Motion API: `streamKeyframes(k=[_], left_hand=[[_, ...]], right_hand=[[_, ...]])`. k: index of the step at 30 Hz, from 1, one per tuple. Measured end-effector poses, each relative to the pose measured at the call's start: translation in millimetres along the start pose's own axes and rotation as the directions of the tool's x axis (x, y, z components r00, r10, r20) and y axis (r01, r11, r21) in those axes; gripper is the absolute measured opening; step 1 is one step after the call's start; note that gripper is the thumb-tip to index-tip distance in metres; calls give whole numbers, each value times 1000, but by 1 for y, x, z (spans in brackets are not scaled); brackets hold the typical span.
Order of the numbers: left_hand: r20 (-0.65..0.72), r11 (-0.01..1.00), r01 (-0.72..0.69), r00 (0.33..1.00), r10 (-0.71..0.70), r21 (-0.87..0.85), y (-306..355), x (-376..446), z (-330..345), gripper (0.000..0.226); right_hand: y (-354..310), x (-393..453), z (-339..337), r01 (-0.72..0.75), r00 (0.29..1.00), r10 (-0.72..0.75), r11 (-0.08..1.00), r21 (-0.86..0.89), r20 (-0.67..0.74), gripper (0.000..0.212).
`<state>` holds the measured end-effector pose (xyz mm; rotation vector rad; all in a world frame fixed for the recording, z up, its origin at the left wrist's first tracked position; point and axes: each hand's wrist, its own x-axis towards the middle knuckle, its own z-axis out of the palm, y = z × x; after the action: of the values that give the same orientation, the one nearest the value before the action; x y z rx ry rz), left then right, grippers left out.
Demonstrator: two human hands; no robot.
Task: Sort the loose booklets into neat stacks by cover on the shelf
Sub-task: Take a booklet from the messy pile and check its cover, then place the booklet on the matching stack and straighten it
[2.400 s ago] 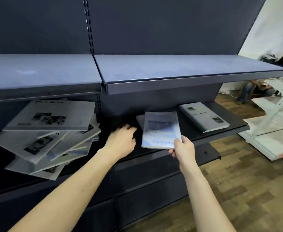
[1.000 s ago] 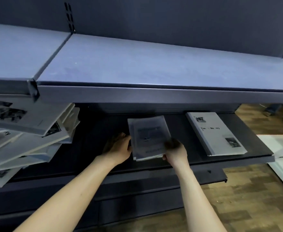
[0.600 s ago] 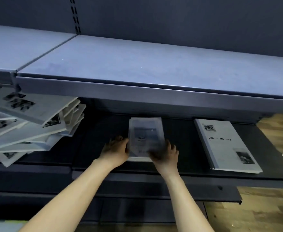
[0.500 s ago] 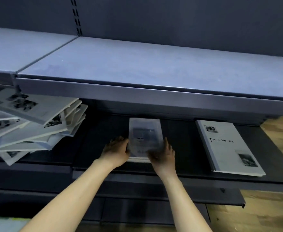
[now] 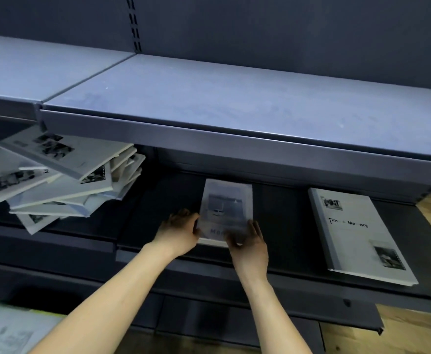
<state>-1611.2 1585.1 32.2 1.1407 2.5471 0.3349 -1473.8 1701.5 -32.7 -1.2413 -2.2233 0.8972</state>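
A small stack of blue-cover booklets (image 5: 225, 208) lies flat on the dark middle shelf (image 5: 280, 254). My left hand (image 5: 181, 232) presses against the stack's left edge near its front corner. My right hand (image 5: 251, 242) rests with straight fingers on the cover's lower right part, hiding some of the title. To the right lies a white "Time Memory" booklet stack (image 5: 354, 231), apart from both hands. At the left a messy pile of loose white booklets (image 5: 56, 175) fans out at mixed angles on the same shelf level.
The grey upper shelf (image 5: 234, 106) juts out above the booklets and shades them. A pale booklet or sheet (image 5: 10, 333) shows at the bottom left below the shelves. Wooden floor (image 5: 413, 335) lies to the right.
My right hand laid the blue booklet down on the middle stack and let go of it. Both hands now press on the stack, which sits straighter. The view has moved closer.
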Motion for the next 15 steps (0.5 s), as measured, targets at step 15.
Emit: streamKeyframes(k=[15], left_hand=[[-338, 972, 169, 935, -106, 165, -43, -51, -49, 53]], right_hand=[[-113, -23, -13, 225, 948, -201, 972, -71, 246, 61]])
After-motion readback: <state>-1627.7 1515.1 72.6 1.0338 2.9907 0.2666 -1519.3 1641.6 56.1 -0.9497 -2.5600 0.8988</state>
